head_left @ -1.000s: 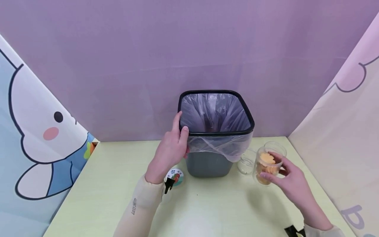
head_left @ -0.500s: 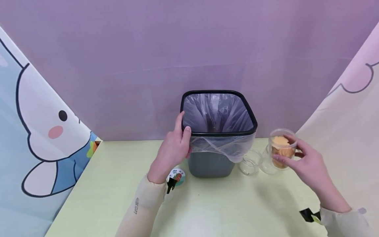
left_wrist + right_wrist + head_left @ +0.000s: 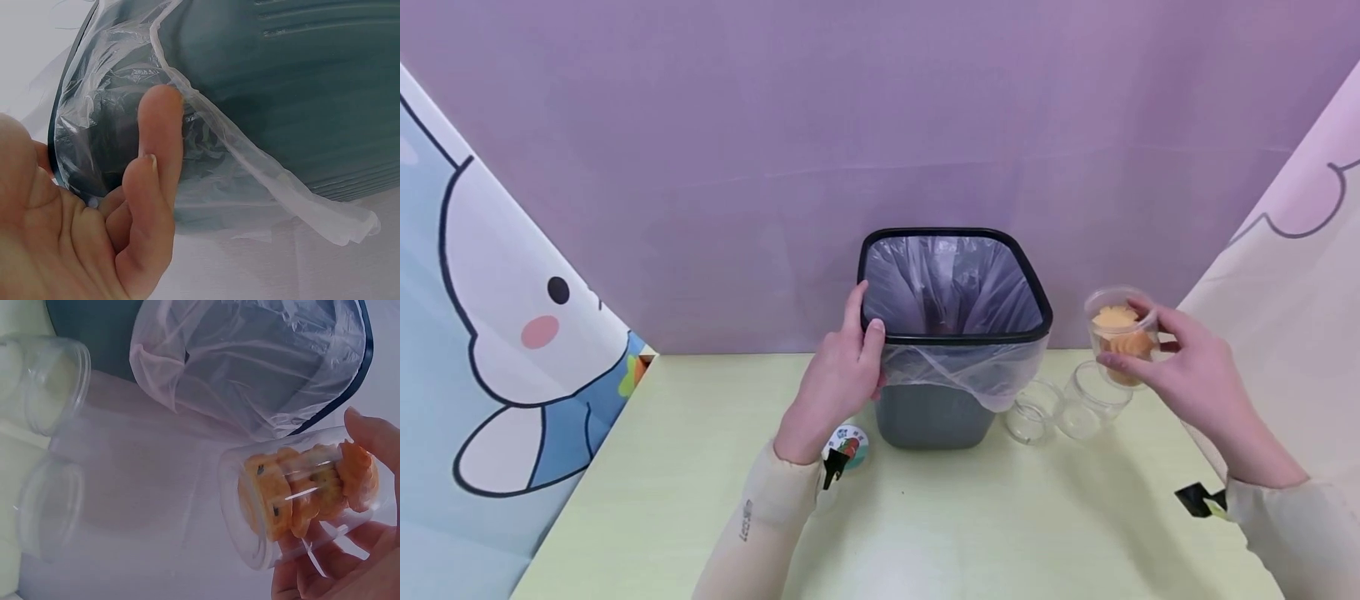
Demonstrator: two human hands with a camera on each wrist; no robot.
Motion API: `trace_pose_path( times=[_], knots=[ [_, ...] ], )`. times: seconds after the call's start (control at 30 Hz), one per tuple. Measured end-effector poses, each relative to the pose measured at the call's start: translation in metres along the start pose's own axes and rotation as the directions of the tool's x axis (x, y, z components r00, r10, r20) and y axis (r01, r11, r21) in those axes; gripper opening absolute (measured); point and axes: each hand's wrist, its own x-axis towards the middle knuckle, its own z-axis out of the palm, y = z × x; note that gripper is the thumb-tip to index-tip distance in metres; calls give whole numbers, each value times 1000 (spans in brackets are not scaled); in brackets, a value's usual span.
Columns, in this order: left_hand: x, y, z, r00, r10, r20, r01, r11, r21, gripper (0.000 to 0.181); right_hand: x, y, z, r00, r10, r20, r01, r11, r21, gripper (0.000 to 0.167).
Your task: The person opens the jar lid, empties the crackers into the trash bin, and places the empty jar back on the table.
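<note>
My left hand [image 3: 835, 375] grips the front left corner of a grey trash bin [image 3: 934, 421], thumb and index finger at its black rim. In the left wrist view, the fingers of that hand [image 3: 150, 206] lie against the clear bag [image 3: 206, 162] that hangs over the bin's outside. My right hand [image 3: 1198, 371] holds a clear plastic jar [image 3: 250, 506] of orange, wavy-edged cookies [image 3: 300, 487], raised above the table to the right of the bin. Fingers wrap one side of this jar and the thumb presses the other.
Two clear jars [image 3: 1093, 404] [image 3: 1030, 412] stand on the pale table [image 3: 962, 517], close to the bin's right side. A round printed lid [image 3: 848, 446] lies left of the bin, partly behind my left wrist. A purple cloth wall [image 3: 737, 208] rises behind.
My right hand has lifted the cookie jar up and to the right, away from the clear jar below, which now shows fully. My left hand stays at the bin's rim.
</note>
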Motion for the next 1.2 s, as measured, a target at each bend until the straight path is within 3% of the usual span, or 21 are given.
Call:
trace_pose_path(
  times=[0.43, 0.6, 0.9, 1.1, 1.2],
  knots=[
    [0, -1, 0, 1000, 7, -3, -7, 1000, 9, 59, 35, -27, -2, 982, -183, -34, 177, 976, -128, 77],
    [0, -1, 0, 1000, 11, -3, -11, 1000, 13, 58, 45, -38, 1, 963, -263, -52, 253, 955, -155, 78],
    [1, 0, -1, 1000, 25, -10, -25, 1000, 13, 57, 61, -53, 1, 905, -422, -52, 393, 877, -276, 78],
    [0, 0, -1, 1000, 21, -11, -21, 1000, 14, 57, 74, -59, -2, 849, -527, -44, 472, 792, -386, 76],
    [0, 1, -1, 1000, 20, -12, -19, 1000, 15, 57, 78, -62, -3, 834, -551, -33, 488, 764, -422, 73]
  ],
)
